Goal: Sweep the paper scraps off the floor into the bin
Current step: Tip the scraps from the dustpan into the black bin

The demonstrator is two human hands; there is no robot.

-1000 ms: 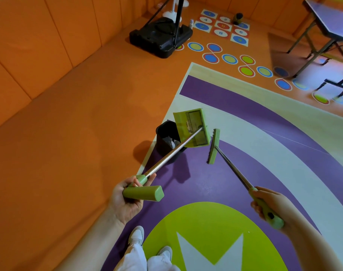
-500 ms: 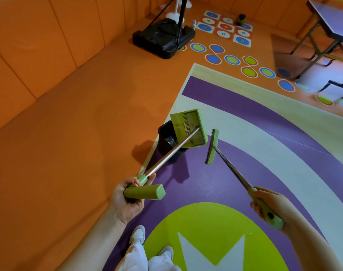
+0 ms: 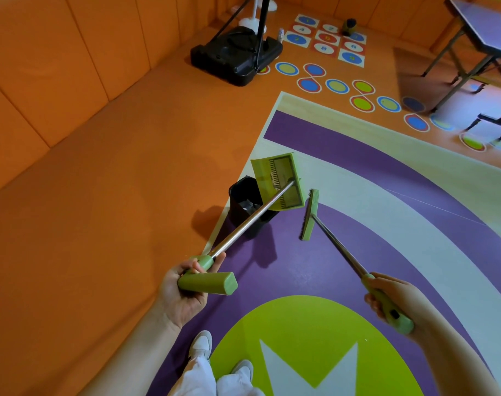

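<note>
Green plastic fills both hands: the left hand (image 3: 183, 292) curls round the T-shaped grip of a long-handled green dustpan (image 3: 279, 181) with a bare metal shaft, and the right hand (image 3: 392, 298) wraps the green grip of a matching metal-shafted broom (image 3: 310, 214). The dustpan's tray is raised and tilted over the small black plastic bin (image 3: 245, 207), overlapping its far rim. The broom head hangs just beside the tray, to its right (bristle edge towards the tray), above the purple band of the floor (image 3: 357, 172). Crumpled pale scraps (image 3: 247, 206) lie inside the bin. The bin stands where the orange floor meets the pale border. Farther off sits a black plastic stand base (image 3: 235, 54), and a folding blue-topped surface (image 3: 483, 21) stands at the far right.
</note>
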